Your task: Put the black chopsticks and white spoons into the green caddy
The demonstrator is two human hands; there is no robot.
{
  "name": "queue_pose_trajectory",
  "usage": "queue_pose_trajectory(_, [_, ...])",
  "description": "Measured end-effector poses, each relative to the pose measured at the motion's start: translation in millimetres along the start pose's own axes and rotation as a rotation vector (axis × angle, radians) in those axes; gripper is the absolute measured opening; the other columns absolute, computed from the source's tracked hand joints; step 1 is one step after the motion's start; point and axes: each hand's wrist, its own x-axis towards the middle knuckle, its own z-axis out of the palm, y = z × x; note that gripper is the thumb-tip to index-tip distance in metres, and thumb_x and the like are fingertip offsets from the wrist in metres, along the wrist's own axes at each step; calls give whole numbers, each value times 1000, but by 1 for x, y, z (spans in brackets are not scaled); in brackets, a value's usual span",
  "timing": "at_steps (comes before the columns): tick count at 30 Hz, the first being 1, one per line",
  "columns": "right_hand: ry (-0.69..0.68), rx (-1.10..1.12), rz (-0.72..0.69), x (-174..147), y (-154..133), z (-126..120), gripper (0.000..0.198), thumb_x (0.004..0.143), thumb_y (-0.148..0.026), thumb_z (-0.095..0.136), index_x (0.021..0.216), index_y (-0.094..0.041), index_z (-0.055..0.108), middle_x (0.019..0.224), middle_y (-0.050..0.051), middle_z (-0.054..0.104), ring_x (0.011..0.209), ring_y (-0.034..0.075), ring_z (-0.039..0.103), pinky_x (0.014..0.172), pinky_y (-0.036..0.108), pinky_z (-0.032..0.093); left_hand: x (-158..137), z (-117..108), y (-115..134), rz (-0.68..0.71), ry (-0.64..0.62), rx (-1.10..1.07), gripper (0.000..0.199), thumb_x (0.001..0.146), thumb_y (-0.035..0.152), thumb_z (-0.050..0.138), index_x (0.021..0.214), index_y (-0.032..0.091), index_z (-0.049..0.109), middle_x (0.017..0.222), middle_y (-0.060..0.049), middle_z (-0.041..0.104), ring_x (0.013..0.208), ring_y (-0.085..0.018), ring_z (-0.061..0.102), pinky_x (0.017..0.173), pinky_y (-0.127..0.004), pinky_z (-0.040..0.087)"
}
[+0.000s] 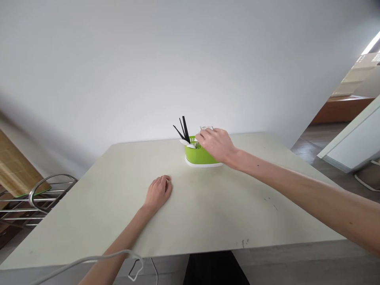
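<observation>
Grey cable [102,257] sits nearest the lens, crossing the left forearm [133,229]; beyond it, plain wall [166,67], then pale desk [208,213] carrying the green holder [202,157] near its far edge, roughly mid-width. Right hand [216,143] is at the holder's right part, fingers bent, can't tell if they grip the white pronged piece [207,127] showing just above them; left hand [158,192] rests on the desk, fingers loosely curled, underside hidden, can't tell if clenched. Black slim handles [185,128] tilt from the holder's left end, white spoon-like heads [191,146] beside them.
</observation>
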Motion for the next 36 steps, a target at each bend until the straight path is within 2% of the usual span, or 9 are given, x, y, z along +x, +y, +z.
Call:
queue_pose_trajectory(5, [45, -60, -54, 3, -15, 23, 40, 92, 10, 43, 91, -18, 71, 90, 10, 73, 92, 25, 58, 78, 37, 35, 0, 1, 0, -4, -1, 1, 16, 101, 29, 43, 106, 23, 57, 85, -4, 69, 78, -25, 64, 76, -38, 48])
queue_pose_trajectory(12, [57, -72, -100, 5, -19, 45, 39, 91, 11, 43, 91, -16, 72, 89, 11, 73, 93, 27, 57, 90, 42, 37, 0, 2, 0, -13, -5, -3, 16, 100, 27, 44, 106, 23, 59, 84, -4, 68, 77, -24, 63, 74, -37, 47])
queue_pose_trajectory(19, [114, -26, -127, -4, -20, 58, 30, 94, 3, 48, 95, -14, 73, 92, 13, 74, 97, 28, 55, 98, 44, 37, -1, 1, -1, -14, -19, -6, 16, 98, 24, 45, 108, 23, 59, 88, -5, 70, 81, -25, 65, 75, -37, 48])
queue_pose_trajectory(23, [143, 48, -144, -10, -17, 55, 27, 96, -1, 49, 102, -12, 73, 96, 14, 74, 103, 30, 56, 101, 46, 38, -1, 1, -2, -10, -15, 0, 16, 99, 24, 45, 107, 23, 59, 88, -5, 70, 81, -25, 65, 76, -37, 49])
queue_pose_trajectory(30, [260, 236, -80, -53, -1, 31, 29, 101, -8, 48, 123, -15, 66, 125, 17, 68, 116, 31, 58, 102, 46, 43, 0, 1, -1, -5, 1, 1, 17, 99, 26, 44, 106, 24, 59, 87, -5, 70, 81, -26, 66, 76, -38, 49])
queue_pose_trajectory(33, [272, 296, -29, -81, 10, 33, 27, 101, -10, 49, 124, -15, 63, 131, 19, 64, 120, 32, 58, 103, 46, 46, 2, -1, 0, -12, -13, 2, 18, 99, 28, 43, 105, 23, 59, 87, -5, 70, 81, -26, 65, 76, -38, 49])
queue_pose_trajectory(36, [242, 419, 69, -105, 15, 44, 22, 103, -14, 46, 119, -19, 61, 126, 17, 63, 114, 30, 61, 99, 45, 49, 3, -2, 2, -20, -25, -2, 19, 99, 29, 42, 105, 24, 59, 86, -5, 70, 80, -25, 64, 75, -38, 49])
